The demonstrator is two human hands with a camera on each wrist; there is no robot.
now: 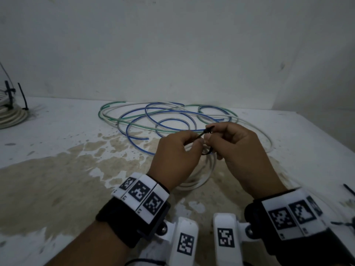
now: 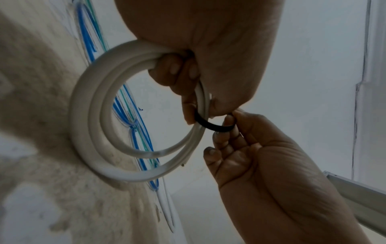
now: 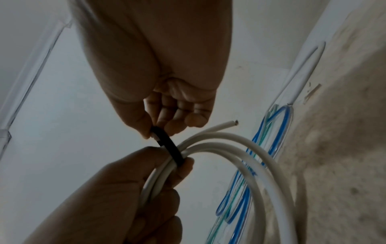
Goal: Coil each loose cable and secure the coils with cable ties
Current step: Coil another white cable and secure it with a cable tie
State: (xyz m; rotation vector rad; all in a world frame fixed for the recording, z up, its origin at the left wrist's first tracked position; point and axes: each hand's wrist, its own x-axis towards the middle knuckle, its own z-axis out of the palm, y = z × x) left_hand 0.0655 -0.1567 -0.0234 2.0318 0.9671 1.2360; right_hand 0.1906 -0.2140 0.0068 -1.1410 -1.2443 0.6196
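A white cable coil (image 1: 200, 182) hangs just above the table, and my left hand (image 1: 178, 150) grips it with curled fingers. A black cable tie (image 1: 207, 133) is looped round the coil's strands beside my left fingers. My right hand (image 1: 234, 146) pinches the tie between thumb and fingers. The left wrist view shows the coil (image 2: 83, 132), the tie loop (image 2: 215, 127) and the right hand (image 2: 261, 156) at the loop. In the right wrist view the tie (image 3: 169, 147) crosses the strands (image 3: 240, 148) above my left hand (image 3: 125, 189). The tie's head is partly hidden.
Loose blue, green and white cables (image 1: 163, 116) lie tangled on the stained white table (image 1: 57, 179) behind my hands. A bound white coil (image 1: 11, 116) with black ties sits at the far left. Spare black ties (image 1: 349, 191) lie at the right edge. A wall stands close behind.
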